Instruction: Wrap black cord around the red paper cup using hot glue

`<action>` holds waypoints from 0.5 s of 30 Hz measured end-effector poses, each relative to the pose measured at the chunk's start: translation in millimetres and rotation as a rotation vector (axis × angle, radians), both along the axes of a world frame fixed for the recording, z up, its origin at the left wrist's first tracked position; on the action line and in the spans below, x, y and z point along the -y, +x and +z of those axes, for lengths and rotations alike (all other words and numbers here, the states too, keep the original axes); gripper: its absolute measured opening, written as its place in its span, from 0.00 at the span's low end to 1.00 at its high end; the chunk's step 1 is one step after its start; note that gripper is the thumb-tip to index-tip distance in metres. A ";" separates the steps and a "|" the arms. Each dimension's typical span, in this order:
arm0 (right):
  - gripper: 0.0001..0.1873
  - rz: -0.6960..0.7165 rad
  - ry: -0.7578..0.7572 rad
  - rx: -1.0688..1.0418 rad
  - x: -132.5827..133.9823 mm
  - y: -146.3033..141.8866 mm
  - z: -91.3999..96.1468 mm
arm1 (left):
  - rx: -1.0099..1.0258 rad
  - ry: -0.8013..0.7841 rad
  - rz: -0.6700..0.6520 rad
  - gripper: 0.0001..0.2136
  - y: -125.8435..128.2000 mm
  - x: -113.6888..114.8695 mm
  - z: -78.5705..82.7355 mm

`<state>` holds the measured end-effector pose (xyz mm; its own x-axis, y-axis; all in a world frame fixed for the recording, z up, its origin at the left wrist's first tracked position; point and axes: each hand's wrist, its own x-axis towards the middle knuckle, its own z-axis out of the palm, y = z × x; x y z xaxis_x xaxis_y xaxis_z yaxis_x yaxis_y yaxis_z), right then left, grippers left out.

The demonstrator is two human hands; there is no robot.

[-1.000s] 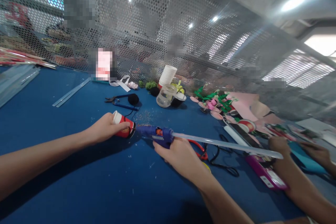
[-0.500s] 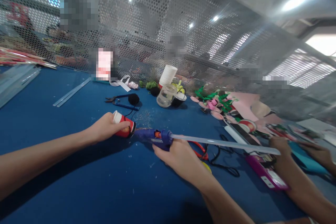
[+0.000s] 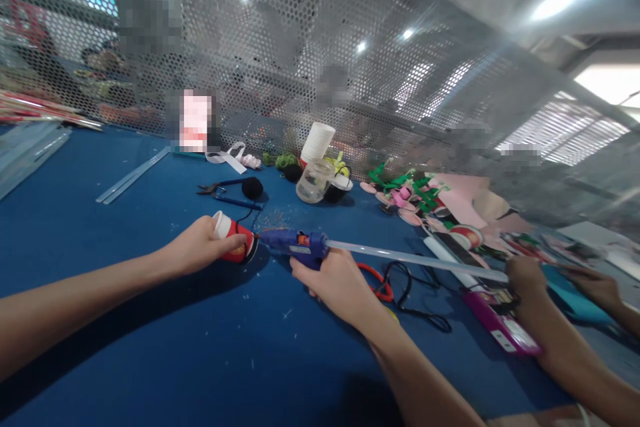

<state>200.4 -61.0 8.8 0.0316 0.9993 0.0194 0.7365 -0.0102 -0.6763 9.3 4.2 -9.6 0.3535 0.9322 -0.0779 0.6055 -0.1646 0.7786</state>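
A red and white paper cup (image 3: 231, 232) lies tipped on its side in my left hand (image 3: 199, 245), whose fingers wrap round it. Dark yarn runs around the cup's base and leads back to a black yarn ball (image 3: 253, 187). My right hand (image 3: 340, 283) grips a blue hot glue gun (image 3: 287, 241) by its handle. The gun's nozzle points left and meets the cup's base end, though whether it touches I cannot tell. From the gun's rear a long clear glue stick (image 3: 415, 259) sticks out to the right.
Pliers (image 3: 220, 189) lie behind the cup. Further back stand a clear plastic cup (image 3: 314, 181) and stacked white cups (image 3: 318, 142). A purple power strip (image 3: 503, 327), black cord (image 3: 420, 313) and a co-worker's hands (image 3: 527, 280) holding teal material (image 3: 570, 293) are at right.
My right hand has tilted the glue gun, lifting its body slightly so its nozzle sits higher against the cup's base. The co-worker's near hand has shifted slightly left.
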 end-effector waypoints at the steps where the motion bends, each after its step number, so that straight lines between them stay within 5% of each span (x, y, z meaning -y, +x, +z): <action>1: 0.10 -0.001 0.001 -0.001 -0.6 -0.4 0.4 | -0.004 0.001 0.001 0.19 0.0 0.1 0.3; 15: 0.08 0.001 -0.055 -0.036 -4.5 -3.0 4.7 | -0.007 0.004 0.006 0.19 0.7 1.1 2.2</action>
<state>197.5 -56.5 13.5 0.0300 0.9989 -0.0372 0.7116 -0.0475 -0.7009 10.0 3.1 -7.4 0.3469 0.9348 -0.0765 0.6121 -0.1638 0.7736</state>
